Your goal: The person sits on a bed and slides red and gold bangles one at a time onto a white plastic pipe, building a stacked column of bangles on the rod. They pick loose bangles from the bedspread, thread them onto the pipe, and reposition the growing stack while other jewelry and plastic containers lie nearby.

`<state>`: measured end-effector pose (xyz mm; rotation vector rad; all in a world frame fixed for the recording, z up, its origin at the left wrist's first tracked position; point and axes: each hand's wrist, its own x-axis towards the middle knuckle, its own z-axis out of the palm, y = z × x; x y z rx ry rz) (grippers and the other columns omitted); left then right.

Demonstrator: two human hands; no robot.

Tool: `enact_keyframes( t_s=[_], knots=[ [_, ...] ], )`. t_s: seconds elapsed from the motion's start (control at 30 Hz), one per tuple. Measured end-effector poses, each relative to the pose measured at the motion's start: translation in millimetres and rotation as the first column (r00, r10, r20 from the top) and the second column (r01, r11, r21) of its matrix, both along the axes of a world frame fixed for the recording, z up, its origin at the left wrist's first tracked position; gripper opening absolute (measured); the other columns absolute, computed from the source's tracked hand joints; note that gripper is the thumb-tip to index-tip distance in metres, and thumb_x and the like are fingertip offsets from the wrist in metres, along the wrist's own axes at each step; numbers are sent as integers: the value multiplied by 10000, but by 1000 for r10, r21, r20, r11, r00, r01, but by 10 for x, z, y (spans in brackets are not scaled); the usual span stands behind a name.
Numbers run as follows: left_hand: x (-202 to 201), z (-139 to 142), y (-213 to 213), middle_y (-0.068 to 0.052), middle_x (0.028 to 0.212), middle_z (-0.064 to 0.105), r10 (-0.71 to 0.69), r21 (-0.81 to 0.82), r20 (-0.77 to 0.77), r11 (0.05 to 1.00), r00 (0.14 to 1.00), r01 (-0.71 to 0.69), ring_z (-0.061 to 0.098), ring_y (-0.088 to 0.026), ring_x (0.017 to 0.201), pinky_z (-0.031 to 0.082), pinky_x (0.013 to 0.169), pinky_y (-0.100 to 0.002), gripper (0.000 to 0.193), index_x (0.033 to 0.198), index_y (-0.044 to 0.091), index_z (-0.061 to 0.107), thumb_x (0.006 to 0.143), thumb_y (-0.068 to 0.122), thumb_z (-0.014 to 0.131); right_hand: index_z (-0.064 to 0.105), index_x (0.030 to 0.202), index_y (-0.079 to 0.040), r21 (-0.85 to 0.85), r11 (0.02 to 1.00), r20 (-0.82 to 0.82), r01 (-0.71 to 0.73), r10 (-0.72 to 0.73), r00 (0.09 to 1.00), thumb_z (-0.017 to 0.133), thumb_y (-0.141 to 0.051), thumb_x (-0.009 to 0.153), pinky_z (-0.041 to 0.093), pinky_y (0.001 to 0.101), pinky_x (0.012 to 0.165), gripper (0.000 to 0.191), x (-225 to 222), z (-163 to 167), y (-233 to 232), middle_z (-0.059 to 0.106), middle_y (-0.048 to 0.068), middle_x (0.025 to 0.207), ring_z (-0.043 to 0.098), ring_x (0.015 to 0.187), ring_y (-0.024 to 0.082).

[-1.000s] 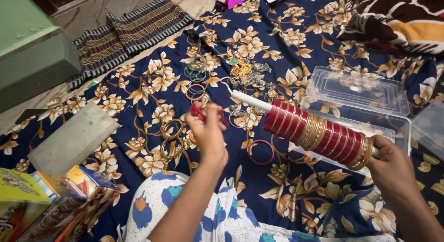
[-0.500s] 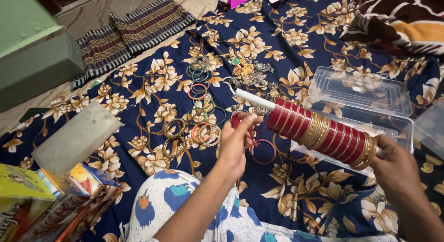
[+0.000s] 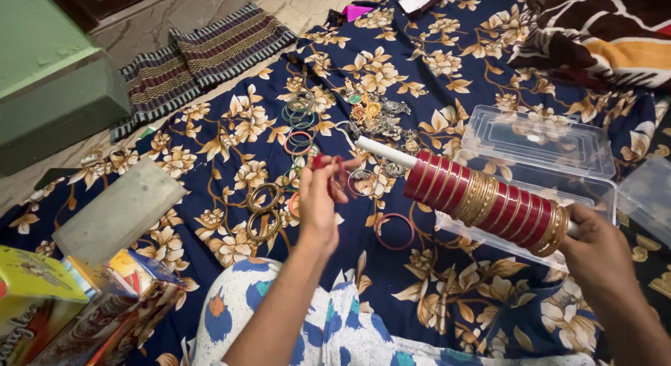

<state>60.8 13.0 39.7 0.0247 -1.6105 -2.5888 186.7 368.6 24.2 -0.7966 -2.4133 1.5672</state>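
Note:
My left hand (image 3: 319,198) pinches a few thin red bangles (image 3: 334,171) and holds them up just left of the white tip of a bangle roll (image 3: 386,152). That roll (image 3: 482,200) is loaded with red and gold bangles and slants down to the right, where my right hand (image 3: 597,250) grips its lower end. Loose gold bangles (image 3: 261,211), green and red ones (image 3: 299,127) and a pile of metal jewellery (image 3: 377,114) lie on the navy floral cloth (image 3: 231,139) beyond my left hand.
A clear plastic box (image 3: 542,146) with its lid stands under and behind the roll. A flat grey box (image 3: 119,212) and colourful cartons (image 3: 63,303) lie at the left. A green trunk (image 3: 49,93) and striped mats (image 3: 203,58) are further back. A brown striped blanket (image 3: 601,30) sits top right.
My left hand has carried the red bangles from the cloth rightwards and up, close to the roll's white tip. The roll and my right hand have hardly moved.

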Motion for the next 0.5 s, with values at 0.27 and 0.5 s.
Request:
enact_keyframes(
  t_s=[0.27, 0.5],
  knots=[
    [-66, -309, -239, -185, 1006, 759, -84, -702, 217, 679, 973, 215, 673, -92, 641, 498, 516, -254, 150, 1033, 32, 556, 941, 138, 610, 657, 1238, 12, 55, 998, 31, -5, 3, 1000, 659, -16, 957, 532, 403, 753, 282, 1, -7, 27, 750, 173, 987, 693, 830, 231],
    [-157, -291, -197, -258, 1118, 741, -147, -271, 129, 946, 981, 178, 573, -125, 545, 527, 519, -294, 187, 1111, 15, 488, 1057, 191, 525, 657, 1221, 14, 10, 1000, -13, -21, 21, 1000, 661, -12, 931, 536, 372, 786, 291, -8, 6, 37, 751, 151, 1000, 705, 864, 193]
  ],
)
